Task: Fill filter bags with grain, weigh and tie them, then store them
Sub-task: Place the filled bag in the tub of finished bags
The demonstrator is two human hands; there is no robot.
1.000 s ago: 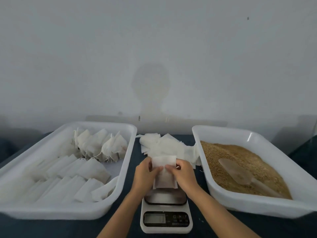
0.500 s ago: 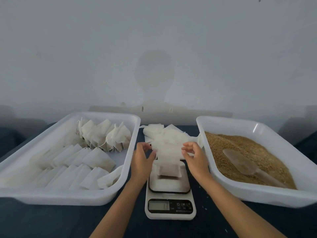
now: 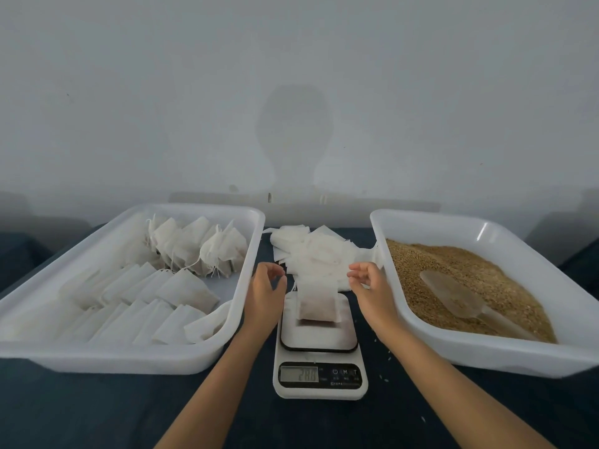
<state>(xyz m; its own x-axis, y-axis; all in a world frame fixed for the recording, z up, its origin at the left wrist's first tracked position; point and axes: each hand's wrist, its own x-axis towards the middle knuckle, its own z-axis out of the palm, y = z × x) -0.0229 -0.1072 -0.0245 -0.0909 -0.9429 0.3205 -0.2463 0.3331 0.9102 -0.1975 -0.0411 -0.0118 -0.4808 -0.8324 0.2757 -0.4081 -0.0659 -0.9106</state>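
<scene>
left tray at desk's left edge holds tied bags | right tray at right edge holds grain, scoop | scale at front centre | filled bag on scale | left hand, right hand flank bag, released, loosely curled

scale, blurred display digits, "M", "T" buttons
</scene>
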